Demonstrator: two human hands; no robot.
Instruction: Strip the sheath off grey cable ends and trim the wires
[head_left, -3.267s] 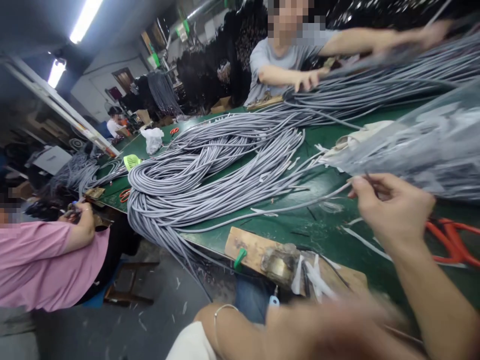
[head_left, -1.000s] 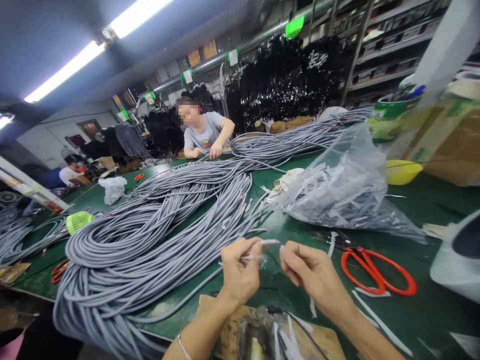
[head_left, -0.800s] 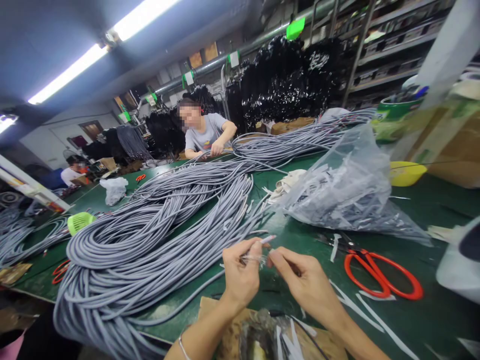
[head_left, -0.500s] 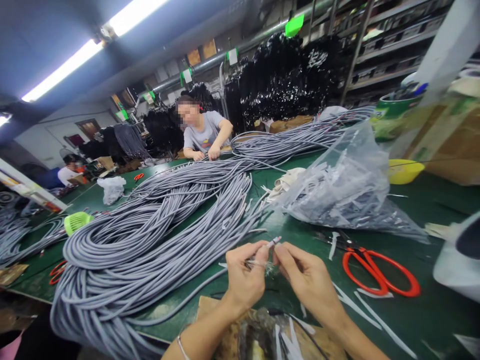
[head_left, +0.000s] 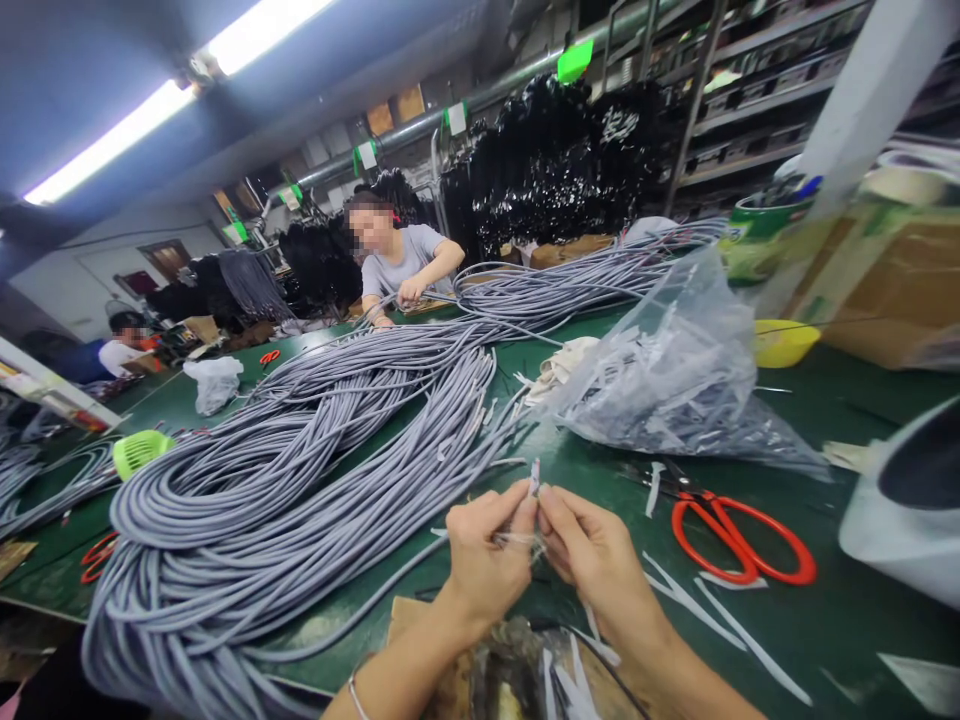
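My left hand (head_left: 487,550) is closed around a grey cable near its end. The stripped cable end (head_left: 535,474) points up between my fingertips, with pale wire tips showing. Pressed against it from the other side are the thumb and fingers of my right hand (head_left: 589,550), in a pinch. Thin whitish strands lie across the left fingers, and a white strip (head_left: 591,618) hangs below the right hand. A large bundle of grey cables (head_left: 300,470) covers the table to the left. Below my hands is a brown board (head_left: 405,615) with a dark, worn object and white strips on it.
Red-handled scissors (head_left: 739,535) lie right of my hands, beside white strips (head_left: 697,610). A clear bag of scraps (head_left: 675,390) stands behind them on the green table (head_left: 757,420). A white container (head_left: 907,510) is far right. Across the table, a co-worker (head_left: 409,260) handles cables.
The cable end has turned from slanting right to nearly upright. My right hand has moved in closer to my left. The whole view has shifted slightly, and the co-worker's hands have moved apart.
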